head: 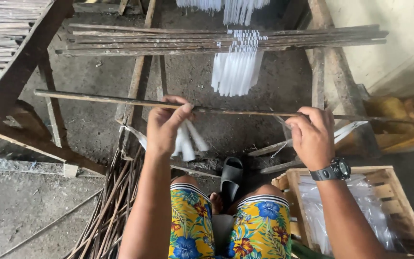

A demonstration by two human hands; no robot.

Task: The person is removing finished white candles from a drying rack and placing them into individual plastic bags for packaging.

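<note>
A long thin wooden stick (97, 98) runs level across the view, held in both hands. My left hand (165, 125) grips it near the middle, with a few white candles (188, 139) hanging just under the fingers. My right hand (312, 136), with a black watch on the wrist, pinches the stick further right. Farther away, a stack of similar sticks (168, 39) lies across a wooden frame, and a bunch of white candles (235, 69) hangs from it.
A wooden crate (398, 192) lined with clear plastic stands at the lower right. A bundle of loose sticks (111, 211) leans at the lower left. A wooden frame beam (20, 72) slants at the left. More white candles (226, 7) hang at the top. Black sandals (231, 180) are between my knees.
</note>
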